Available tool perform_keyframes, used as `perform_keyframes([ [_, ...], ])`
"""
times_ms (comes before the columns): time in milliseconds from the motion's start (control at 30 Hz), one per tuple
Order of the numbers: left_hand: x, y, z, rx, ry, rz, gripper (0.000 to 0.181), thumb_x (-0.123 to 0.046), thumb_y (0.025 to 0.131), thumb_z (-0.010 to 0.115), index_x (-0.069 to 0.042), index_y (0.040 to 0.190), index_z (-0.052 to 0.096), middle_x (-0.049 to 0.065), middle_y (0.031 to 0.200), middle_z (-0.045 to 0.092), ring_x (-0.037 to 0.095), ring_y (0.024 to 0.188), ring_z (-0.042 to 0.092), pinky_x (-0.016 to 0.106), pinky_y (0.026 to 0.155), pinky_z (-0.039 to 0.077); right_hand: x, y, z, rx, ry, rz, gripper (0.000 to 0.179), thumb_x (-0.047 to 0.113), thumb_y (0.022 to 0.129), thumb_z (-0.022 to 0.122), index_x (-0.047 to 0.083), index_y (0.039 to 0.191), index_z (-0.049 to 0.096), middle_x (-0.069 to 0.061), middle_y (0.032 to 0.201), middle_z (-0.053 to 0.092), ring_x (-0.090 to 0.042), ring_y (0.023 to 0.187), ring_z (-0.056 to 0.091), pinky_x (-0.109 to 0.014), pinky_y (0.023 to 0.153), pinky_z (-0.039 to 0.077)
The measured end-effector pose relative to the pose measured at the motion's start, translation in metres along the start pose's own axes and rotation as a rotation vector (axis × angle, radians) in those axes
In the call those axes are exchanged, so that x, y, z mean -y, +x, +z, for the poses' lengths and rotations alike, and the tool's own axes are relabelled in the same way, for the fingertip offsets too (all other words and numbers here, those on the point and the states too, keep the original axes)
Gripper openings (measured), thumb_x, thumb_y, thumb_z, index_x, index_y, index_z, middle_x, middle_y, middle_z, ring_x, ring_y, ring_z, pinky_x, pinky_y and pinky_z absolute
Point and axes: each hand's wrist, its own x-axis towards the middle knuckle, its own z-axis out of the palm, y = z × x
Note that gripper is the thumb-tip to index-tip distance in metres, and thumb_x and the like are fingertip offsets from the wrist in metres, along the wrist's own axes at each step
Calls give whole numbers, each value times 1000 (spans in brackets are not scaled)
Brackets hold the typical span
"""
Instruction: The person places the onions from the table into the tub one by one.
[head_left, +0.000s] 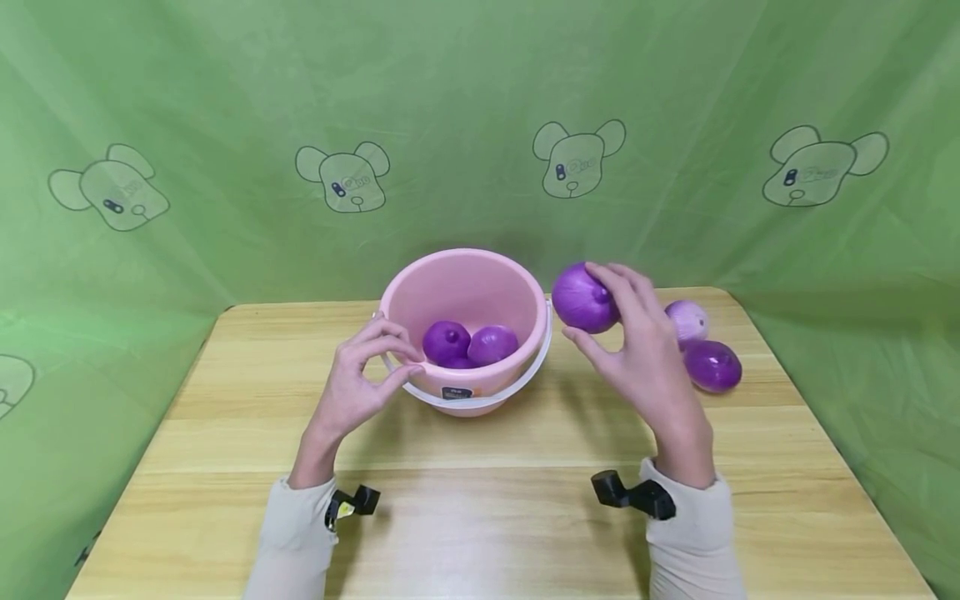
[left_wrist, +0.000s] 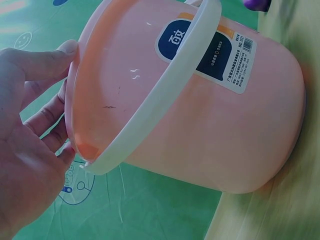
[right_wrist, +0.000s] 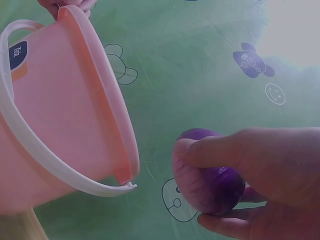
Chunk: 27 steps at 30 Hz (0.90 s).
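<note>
Looks mid-load: right hand (head_left: 648, 358) grips round purple onion (head_left: 579, 298) beside pink plastic bucket (head_left: 472, 287), left hand (head_left: 358, 379) pinches rim (head_left: 519, 362); next likely needs rim clearance

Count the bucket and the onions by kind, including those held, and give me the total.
Pink bucket: 1
Purple onions: 6 visible (3 inside the bucket, the lowest mostly hidden; 1 in the right hand; 2 on the table)
Total: 7 visible; any onions deeper in the bucket cannot be seen.
</note>
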Motion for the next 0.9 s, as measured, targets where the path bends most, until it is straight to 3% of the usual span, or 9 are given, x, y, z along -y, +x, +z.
perform_keyframes([
  [267,-1,0,0,6,-12,-10,18,3,80,83,-8,93,78,5,99,69,20,93,65,51,126,22,3,-1,7,-40,21,-60,82,10,79,90,8,149,48,-17,152,47,-35,136,51,-48,106,52],
  [900,-2,2,1,-1,-12,-9,20,5,77,85,-5,93,77,9,99,70,22,94,64,52,126,21,18,-1,22,-15,71,-112,88,9,75,93,10,151,48,-14,155,45,-34,135,52,-43,106,53],
])
